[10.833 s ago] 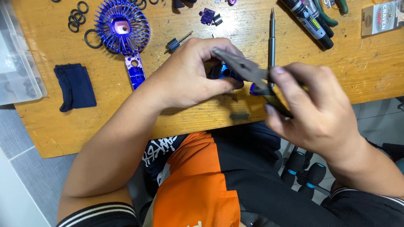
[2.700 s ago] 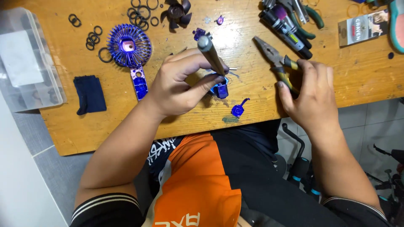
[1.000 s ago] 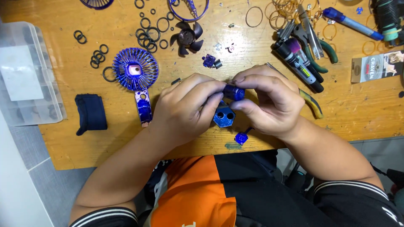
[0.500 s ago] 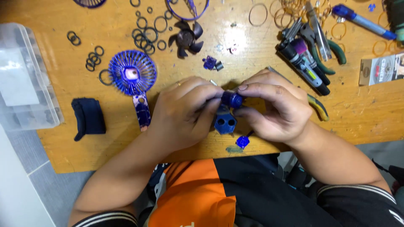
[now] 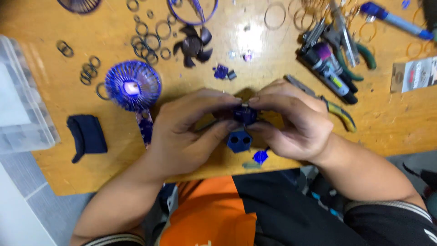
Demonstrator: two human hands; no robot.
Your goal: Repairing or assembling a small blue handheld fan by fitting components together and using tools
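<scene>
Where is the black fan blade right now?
In the head view, the black fan blade lies near the table's far edge, between the black rings and a small purple part.

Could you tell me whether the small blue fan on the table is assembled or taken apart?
Taken apart: the impeller lies loose beside the caged fan head.

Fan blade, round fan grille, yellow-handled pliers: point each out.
fan blade (image 5: 194, 45), head view, on its hub.
round fan grille (image 5: 132, 85), head view, near its centre.
yellow-handled pliers (image 5: 342, 116), head view, on the yellow handle.
</scene>
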